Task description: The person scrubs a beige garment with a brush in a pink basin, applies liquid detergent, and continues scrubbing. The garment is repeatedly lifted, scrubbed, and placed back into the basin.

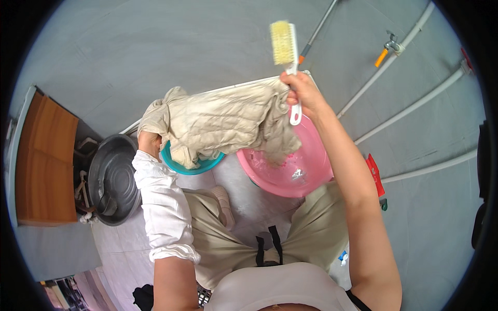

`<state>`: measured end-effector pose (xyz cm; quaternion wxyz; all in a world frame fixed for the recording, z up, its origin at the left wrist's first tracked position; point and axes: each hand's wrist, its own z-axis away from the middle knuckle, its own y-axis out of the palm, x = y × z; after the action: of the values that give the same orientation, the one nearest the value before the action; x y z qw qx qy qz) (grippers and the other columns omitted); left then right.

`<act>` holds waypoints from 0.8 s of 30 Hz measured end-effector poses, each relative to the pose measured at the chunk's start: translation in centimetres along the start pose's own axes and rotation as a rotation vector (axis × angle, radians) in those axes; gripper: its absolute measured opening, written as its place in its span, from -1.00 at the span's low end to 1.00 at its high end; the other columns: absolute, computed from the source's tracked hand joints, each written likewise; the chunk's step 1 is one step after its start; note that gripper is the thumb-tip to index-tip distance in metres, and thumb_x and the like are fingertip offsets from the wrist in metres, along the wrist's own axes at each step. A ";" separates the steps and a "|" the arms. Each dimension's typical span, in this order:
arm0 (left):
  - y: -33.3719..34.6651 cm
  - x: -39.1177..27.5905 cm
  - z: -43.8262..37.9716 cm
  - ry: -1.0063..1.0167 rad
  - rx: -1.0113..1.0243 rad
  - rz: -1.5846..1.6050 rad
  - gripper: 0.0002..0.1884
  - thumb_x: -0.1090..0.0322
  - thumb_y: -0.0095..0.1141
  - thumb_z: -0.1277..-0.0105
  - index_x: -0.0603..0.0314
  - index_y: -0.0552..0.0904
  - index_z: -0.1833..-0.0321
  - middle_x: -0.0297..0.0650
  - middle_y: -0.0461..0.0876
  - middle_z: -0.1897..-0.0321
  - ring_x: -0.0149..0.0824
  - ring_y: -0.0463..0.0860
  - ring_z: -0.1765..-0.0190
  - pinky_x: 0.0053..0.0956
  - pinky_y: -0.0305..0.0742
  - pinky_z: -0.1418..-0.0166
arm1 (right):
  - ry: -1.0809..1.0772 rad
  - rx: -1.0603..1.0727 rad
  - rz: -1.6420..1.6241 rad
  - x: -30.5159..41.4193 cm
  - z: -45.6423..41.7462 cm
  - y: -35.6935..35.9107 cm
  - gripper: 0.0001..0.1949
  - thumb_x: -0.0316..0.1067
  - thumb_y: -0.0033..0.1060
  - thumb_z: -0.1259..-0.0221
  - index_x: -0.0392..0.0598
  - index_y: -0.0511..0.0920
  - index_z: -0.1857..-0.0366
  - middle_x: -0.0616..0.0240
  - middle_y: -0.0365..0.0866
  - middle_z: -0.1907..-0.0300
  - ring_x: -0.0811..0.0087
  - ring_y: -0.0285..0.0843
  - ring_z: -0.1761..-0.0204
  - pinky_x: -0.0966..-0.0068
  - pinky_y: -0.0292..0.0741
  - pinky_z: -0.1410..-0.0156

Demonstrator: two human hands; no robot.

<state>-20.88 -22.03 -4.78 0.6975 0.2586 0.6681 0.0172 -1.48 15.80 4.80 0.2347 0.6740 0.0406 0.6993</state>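
My right hand grips the white plastic handle of a scrubbing brush with pale yellow bristles, held upright. The same hand touches the right edge of a wrinkled, damp-looking beige cloth garment. My left hand is in the garment's left end, its fingers covered by the fabric. The garment stretches between both hands, and its lower right part hangs over a pink plastic basin with some water in it. Below its left part stands a teal basin with more pale cloth inside.
A dark grey basin holding a scoop stands left, beside a wooden cabinet. A white-edged board lies behind the garment. White pipes and a tap line the right wall. A red object is near my right forearm.
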 end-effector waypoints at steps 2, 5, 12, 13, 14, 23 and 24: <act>-0.2 -0.9 1.1 -0.029 -0.112 0.160 -0.72 0.41 0.25 -0.26 0.27 0.61 -0.02 -0.20 0.66 0.10 -0.30 0.63 0.08 -0.43 0.55 -0.05 | -0.040 -0.059 -0.099 1.0 -0.5 -0.2 -0.93 -0.42 0.09 -0.25 -0.12 0.44 0.35 0.49 0.32 0.56 0.75 0.08 0.71 0.75 0.05 0.69; -0.9 -2.3 1.9 0.008 -0.119 -0.297 -0.72 0.47 0.22 -0.19 0.29 0.62 0.02 -0.07 0.66 0.08 -0.14 0.65 0.07 -0.37 0.57 -0.02 | -0.120 -0.024 -0.271 1.7 -2.1 -1.7 -0.90 -0.41 0.08 -0.24 -0.13 0.41 0.40 0.43 0.31 0.59 0.69 0.10 0.71 0.71 0.10 0.68; -0.8 -6.0 3.1 0.067 0.022 -2.101 -0.74 0.38 0.11 -0.14 0.26 0.63 0.10 0.11 0.63 0.14 0.12 0.60 -0.01 -0.20 0.52 -0.04 | -0.129 -0.052 -0.318 3.0 -3.8 -3.0 -0.84 -0.37 0.05 -0.26 -0.10 0.38 0.48 0.42 0.28 0.65 0.64 0.13 0.71 0.65 0.14 0.68; -4.0 -5.7 3.0 0.233 -0.069 -1.955 -0.74 0.40 0.15 -0.06 0.27 0.65 0.16 0.00 0.67 0.17 0.04 0.63 0.03 -0.25 0.53 -0.04 | -0.113 -0.053 -0.334 3.1 -4.2 -3.5 -0.84 -0.37 0.07 -0.25 -0.10 0.38 0.49 0.43 0.27 0.66 0.65 0.12 0.72 0.65 0.14 0.68; -7.4 -5.0 2.2 0.007 -0.207 -1.355 -0.75 0.38 0.12 -0.14 0.28 0.63 0.12 -0.08 0.67 0.15 -0.06 0.63 0.04 -0.31 0.54 -0.04 | -0.101 -0.060 -0.358 2.9 -4.7 -3.5 -0.84 -0.37 0.07 -0.25 -0.10 0.38 0.48 0.43 0.28 0.65 0.64 0.12 0.71 0.65 0.13 0.68; -11.5 -3.7 3.2 0.302 -0.416 0.542 -0.78 0.35 -0.07 -0.43 0.34 0.55 0.02 -0.16 0.62 0.09 -0.24 0.61 0.07 -0.41 0.54 -0.09 | -0.091 -0.119 -0.183 -1.6 -7.3 1.6 -0.89 -0.42 0.12 -0.25 -0.11 0.39 0.32 0.43 0.33 0.53 0.64 0.21 0.63 0.65 0.18 0.64; -11.4 -3.8 3.4 0.332 -0.393 0.535 -0.78 0.35 -0.07 -0.43 0.34 0.55 0.02 -0.16 0.62 0.09 -0.23 0.61 0.07 -0.40 0.54 -0.09 | -0.097 -0.132 -0.137 -2.7 -8.2 1.9 -0.90 -0.41 0.12 -0.27 -0.12 0.40 0.28 0.41 0.38 0.50 0.61 0.27 0.62 0.63 0.22 0.63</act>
<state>-21.80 -34.45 -5.72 0.5870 0.2787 0.6648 0.3686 -9.90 15.17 2.31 0.3273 0.6860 0.0290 0.6492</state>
